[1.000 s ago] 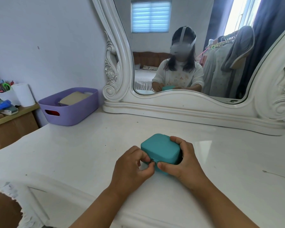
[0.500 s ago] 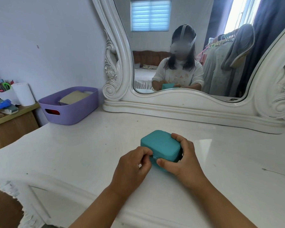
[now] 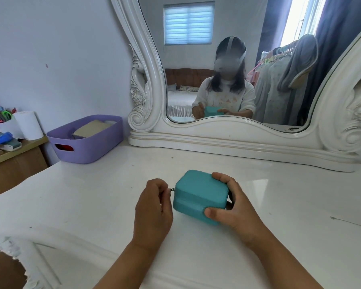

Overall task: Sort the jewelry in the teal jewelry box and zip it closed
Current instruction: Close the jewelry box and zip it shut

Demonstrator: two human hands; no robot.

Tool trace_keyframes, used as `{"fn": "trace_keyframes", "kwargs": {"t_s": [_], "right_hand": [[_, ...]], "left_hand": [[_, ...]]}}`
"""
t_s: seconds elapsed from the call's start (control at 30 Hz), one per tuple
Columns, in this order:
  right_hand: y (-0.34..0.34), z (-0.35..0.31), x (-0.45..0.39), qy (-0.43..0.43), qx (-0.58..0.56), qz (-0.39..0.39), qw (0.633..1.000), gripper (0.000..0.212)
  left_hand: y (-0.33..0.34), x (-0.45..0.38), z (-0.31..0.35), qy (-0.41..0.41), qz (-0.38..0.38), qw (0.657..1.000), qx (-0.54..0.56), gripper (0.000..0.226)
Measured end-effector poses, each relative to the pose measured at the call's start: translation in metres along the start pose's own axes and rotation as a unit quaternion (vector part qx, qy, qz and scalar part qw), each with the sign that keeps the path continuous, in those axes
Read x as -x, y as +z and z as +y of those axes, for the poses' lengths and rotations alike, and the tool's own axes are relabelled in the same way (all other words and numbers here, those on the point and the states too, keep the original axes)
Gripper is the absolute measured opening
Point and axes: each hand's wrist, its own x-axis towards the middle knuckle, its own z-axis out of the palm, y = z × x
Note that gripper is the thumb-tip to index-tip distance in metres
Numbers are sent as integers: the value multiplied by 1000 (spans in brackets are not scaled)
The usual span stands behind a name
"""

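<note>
- Two hands are on the work: your left hand (image 3: 153, 207) pinches the small metal zipper pull (image 3: 172, 190) at the left corner of the teal jewelry box (image 3: 200, 193), and your right hand (image 3: 230, 207) holds the box from its right side, thumb on the near wall and fingers curled over the far top edge.
- The box sits on the white dresser top (image 3: 92, 205), in front of you, and its lid looks down; what is inside cannot be seen.
- I judge that the zipping is the step in hand. Pull the tab along the seam, parallel to the box wall, and not outward from it.
- Keep your right hand firm, so that the box does not turn when the pull goes around a corner.
- How much of the seam is already joined, I cannot tell from here.
- Beyond the box and to its left stands the purple basket (image 3: 88, 149), against the wall; in it lies a flat beige thing, maybe a book, and something red shows through the handle hole.
- Behind the box, farther, is the large mirror (image 3: 227, 130) with a white carved frame.
</note>
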Motion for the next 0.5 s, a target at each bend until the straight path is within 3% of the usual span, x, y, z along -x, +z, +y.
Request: {"fn": "trace_keyframes", "kwargs": {"t_s": [0.1, 0.2, 0.5], "right_hand": [[-1, -2, 4, -1, -21, -79, 997, 78], [-7, -3, 4, -5, -55, -119, 991, 82], [-16, 1, 1, 14, -116, -192, 974, 101]], "left_hand": [[-2, -7, -3, -107, -37, 991, 69, 25], [-9, -14, -6, -153, -75, 968, 184, 17], [-4, -15, -8, -179, -145, 950, 209, 17]]}}
